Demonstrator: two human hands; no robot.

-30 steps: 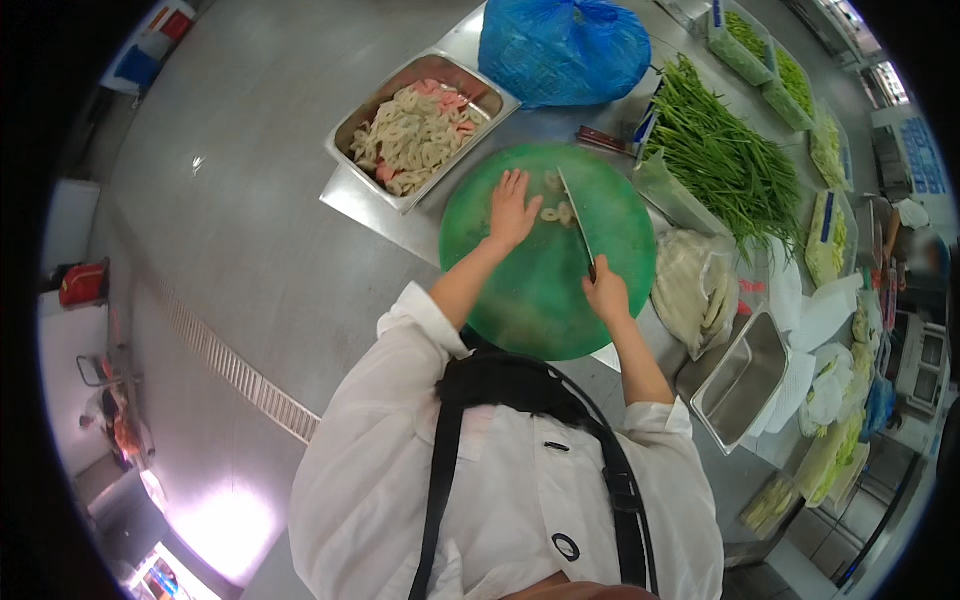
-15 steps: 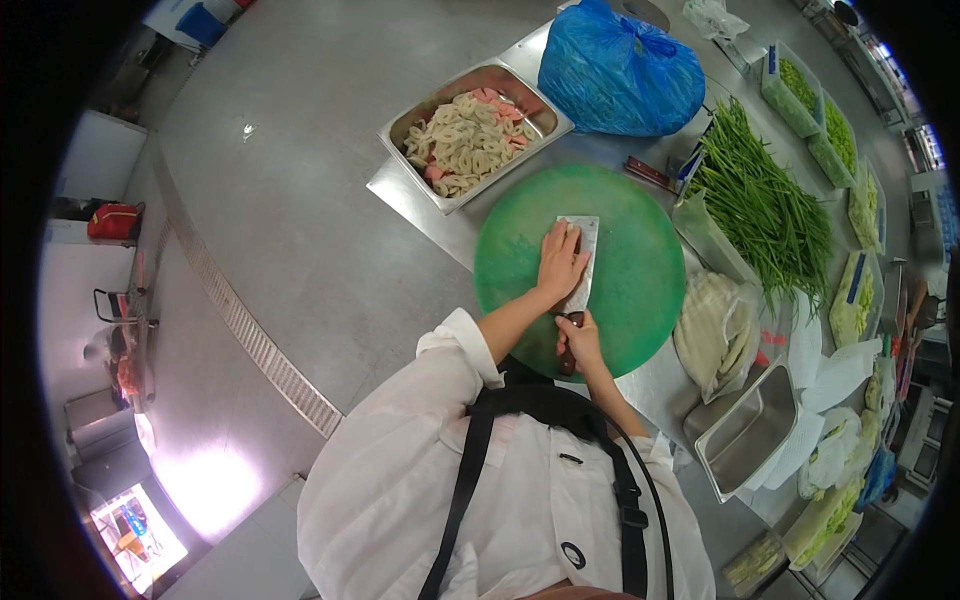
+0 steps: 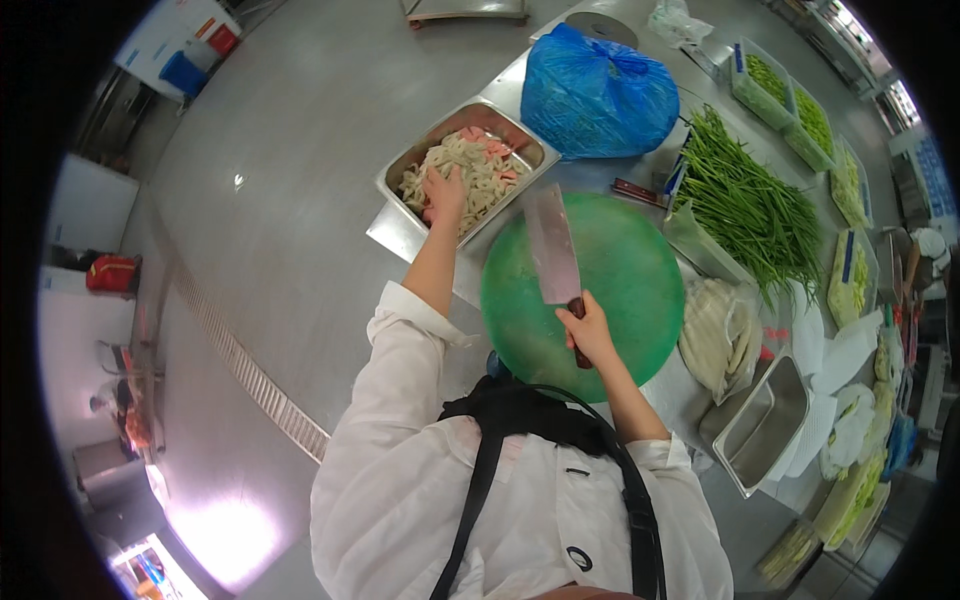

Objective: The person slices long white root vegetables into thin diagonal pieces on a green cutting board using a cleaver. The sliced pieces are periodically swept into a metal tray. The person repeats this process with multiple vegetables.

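Note:
My right hand (image 3: 592, 328) is closed around the dark handle of a cleaver (image 3: 555, 250). The broad blade points away from me over a round green cutting board (image 3: 630, 270). No food pieces lie under the blade. My left hand (image 3: 445, 192) is inside a steel pan (image 3: 392, 182) at the far left of the board. Its fingers are apart and touch a heap of pale, curved food slices (image 3: 490, 185) mixed with pink pieces. The fingertips are partly hidden among the slices.
A blue plastic bag (image 3: 600, 95) stands behind the board. To the right are long green stalks (image 3: 745, 195), a knife (image 3: 638, 192), a clear bag of pale food (image 3: 718, 340) and a steel container (image 3: 762, 425). Green tubs (image 3: 765, 85) line the far right.
My left hand has left the blade and moved up and left into the pan. The cleaver has tilted to the left in my right hand and no longer lies under my left palm.

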